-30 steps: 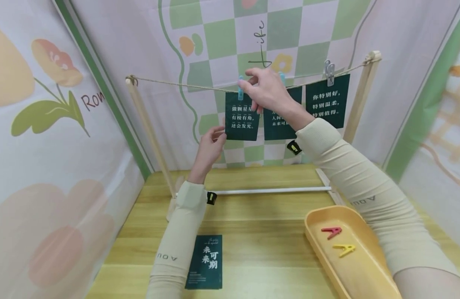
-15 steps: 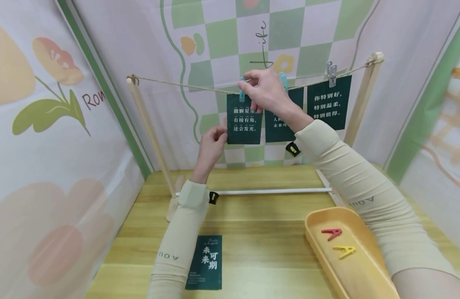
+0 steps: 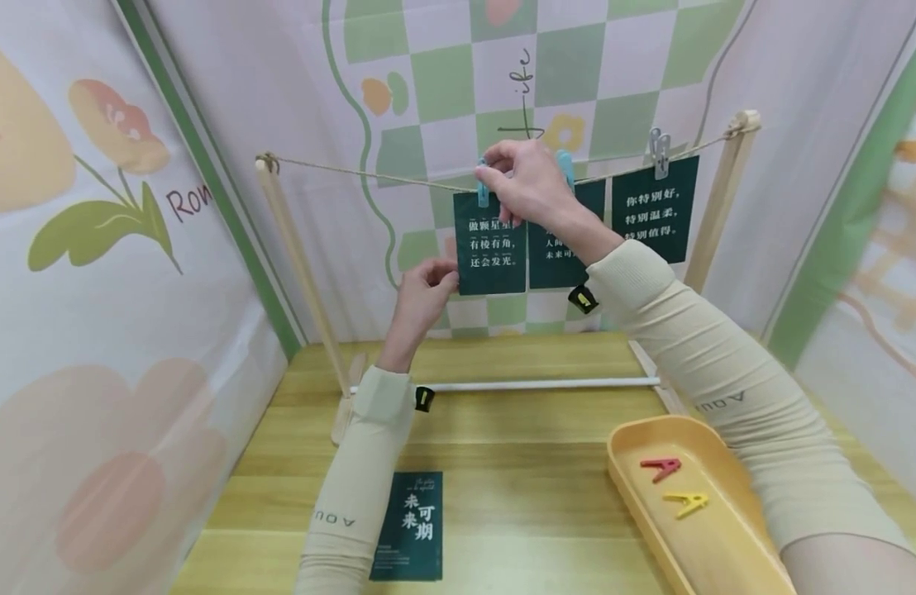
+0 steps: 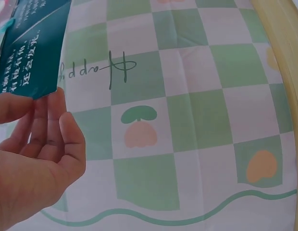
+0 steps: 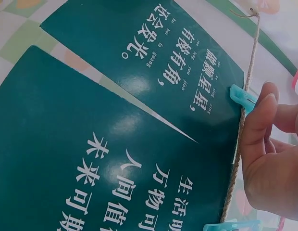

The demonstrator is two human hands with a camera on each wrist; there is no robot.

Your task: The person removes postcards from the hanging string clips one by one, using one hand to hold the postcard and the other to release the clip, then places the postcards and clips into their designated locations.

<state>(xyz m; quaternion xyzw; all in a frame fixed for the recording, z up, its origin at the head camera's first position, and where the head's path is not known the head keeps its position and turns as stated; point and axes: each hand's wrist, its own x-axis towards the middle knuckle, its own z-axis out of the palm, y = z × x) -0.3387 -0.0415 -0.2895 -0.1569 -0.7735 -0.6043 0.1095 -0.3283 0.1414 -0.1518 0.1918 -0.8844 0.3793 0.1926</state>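
A dark green card (image 3: 491,258) with white Chinese writing hangs leftmost on a twine line (image 3: 376,176). Its top edge is clipped by a light blue clothespin (image 5: 242,97). My right hand (image 3: 532,183) pinches this clothespin's upper end between thumb and fingers. Down at the card's lower left corner, my left hand (image 3: 422,299) pinches the edge, thumb in front and fingers behind, as the left wrist view shows. To the right hangs a second green card (image 5: 105,144) under another blue clothespin (image 3: 565,169), partly hidden by my right hand and overlapping the first card near the top.
A third card (image 3: 655,211) hangs by a grey clothespin (image 3: 660,154). Wooden posts (image 3: 298,264) and a white rod (image 3: 540,385) form the rack. On the table (image 3: 525,512) lie a green card (image 3: 409,529) and a yellow tray (image 3: 622,471) holding red (image 3: 660,469) and yellow (image 3: 686,503) clothespins.
The leftmost card has shifted slightly down and right in the head view and hangs straighter. My left hand has followed its corner, while my right hand stays at the blue clothespin.
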